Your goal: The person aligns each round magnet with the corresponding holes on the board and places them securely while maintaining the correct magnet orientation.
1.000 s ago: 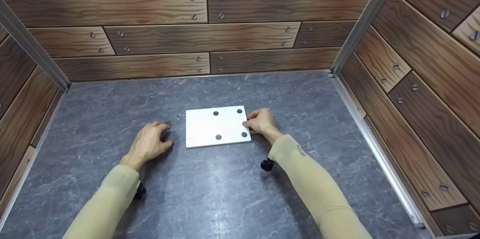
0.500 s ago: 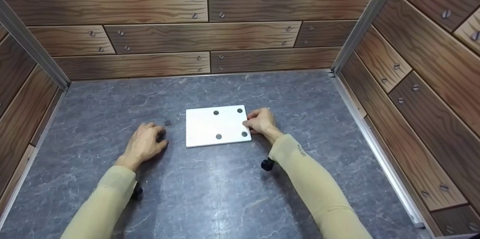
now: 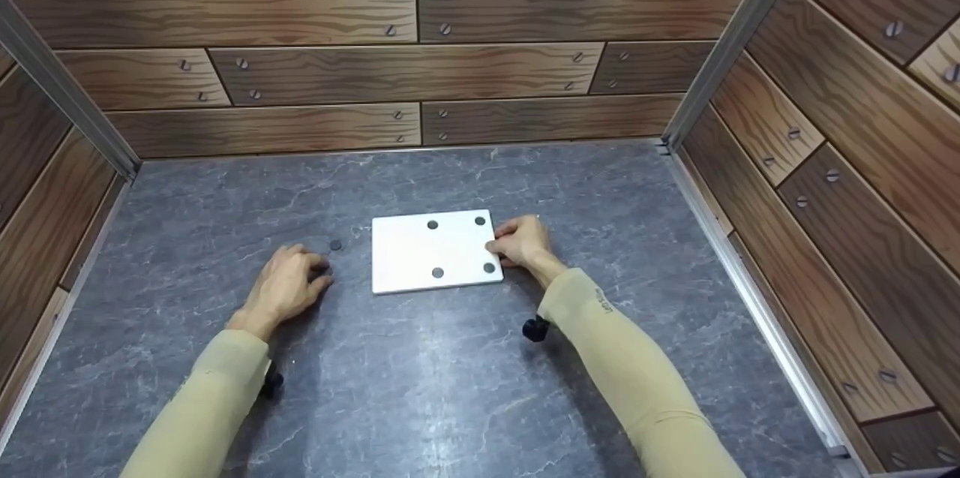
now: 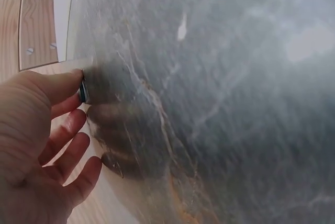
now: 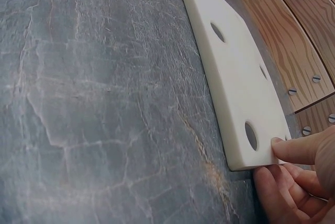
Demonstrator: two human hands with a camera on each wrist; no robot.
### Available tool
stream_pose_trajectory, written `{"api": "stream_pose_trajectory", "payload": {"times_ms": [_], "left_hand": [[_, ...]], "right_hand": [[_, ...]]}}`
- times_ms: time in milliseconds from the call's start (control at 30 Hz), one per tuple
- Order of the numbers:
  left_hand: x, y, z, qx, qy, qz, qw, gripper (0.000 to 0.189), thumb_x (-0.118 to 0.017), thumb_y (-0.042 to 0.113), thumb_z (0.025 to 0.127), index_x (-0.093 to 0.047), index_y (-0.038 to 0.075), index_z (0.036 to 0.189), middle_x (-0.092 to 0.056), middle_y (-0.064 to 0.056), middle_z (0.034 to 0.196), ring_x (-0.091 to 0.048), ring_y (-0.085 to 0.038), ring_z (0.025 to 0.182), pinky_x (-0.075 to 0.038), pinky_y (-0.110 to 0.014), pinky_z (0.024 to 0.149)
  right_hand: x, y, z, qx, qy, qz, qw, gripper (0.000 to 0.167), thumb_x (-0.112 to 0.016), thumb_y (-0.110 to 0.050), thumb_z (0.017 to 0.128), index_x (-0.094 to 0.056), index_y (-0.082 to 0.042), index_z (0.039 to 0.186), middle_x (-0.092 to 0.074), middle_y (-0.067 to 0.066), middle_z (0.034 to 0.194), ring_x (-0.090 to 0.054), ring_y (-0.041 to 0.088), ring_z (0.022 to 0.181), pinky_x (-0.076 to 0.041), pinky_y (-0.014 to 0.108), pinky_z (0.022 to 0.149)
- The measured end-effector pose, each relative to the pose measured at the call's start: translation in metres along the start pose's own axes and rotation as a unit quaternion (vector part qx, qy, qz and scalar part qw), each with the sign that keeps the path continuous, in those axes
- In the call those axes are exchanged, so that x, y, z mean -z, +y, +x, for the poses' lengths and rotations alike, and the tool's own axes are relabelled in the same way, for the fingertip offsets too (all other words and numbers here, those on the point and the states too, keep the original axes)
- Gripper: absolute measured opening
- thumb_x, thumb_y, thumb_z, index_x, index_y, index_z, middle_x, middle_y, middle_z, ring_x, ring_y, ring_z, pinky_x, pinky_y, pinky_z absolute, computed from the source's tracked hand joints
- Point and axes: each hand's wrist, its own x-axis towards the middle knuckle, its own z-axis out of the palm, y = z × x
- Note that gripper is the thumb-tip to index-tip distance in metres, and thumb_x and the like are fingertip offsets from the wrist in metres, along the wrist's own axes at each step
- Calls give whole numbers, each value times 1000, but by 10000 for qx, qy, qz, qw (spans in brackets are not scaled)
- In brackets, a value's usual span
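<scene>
A white rectangular plate (image 3: 409, 253) lies flat on the dark marbled surface, with several round dark spots that look like holes. At its right end my right hand (image 3: 523, 244) pinches the edge, the thumb on top and the fingers curled at the side, as the right wrist view shows. My left hand (image 3: 281, 287) is to the left of the plate and apart from it. In the left wrist view, its thumb and index finger pinch a small dark disc (image 4: 82, 91); the other fingers are bent loosely. Another dark disc (image 3: 335, 245) lies just beyond the left fingertips.
Walls with a wood-plank print (image 3: 315, 76) enclose the grey marbled surface (image 3: 435, 388) at the back and both sides. Metal rails (image 3: 765, 320) run along the side edges. A small black device (image 3: 535, 329) is at the right cuff.
My left hand has drawn back slightly to the left, away from the plate, and the disc on the surface now shows fully. My right hand and the plate stay put.
</scene>
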Motion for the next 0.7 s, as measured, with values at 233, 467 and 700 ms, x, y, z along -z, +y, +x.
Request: {"api": "stream_pose_trajectory", "payload": {"times_ms": [233,467,700], "left_hand": [[-4,0,1,-1,159,16,9999,19,-79,16,101,-83,0,112,-76,-19,106,-69,-45,105,-56,-62,97],[-12,-1,1,90,300,69,9995,21,-79,17,97,-81,-1,106,-73,-18,102,-67,-44,102,-56,-58,94],[-13,-2,3,68,257,-68,9996,22,-79,16,93,-79,-3,104,-74,-18,100,-66,-41,98,-56,-56,92]], "right_hand": [[0,0,-1,9,61,8,10000,25,-91,-7,89,-86,-3,113,-85,15,108,-77,14,76,-66,27,64],[0,0,-2,-4,123,-19,9999,24,-92,-8,88,-86,-4,112,-85,14,108,-77,14,76,-66,26,63],[0,-1,0,-21,90,17,10000,24,-92,-7,88,-87,-4,111,-85,13,107,-77,13,76,-67,27,64]]}}
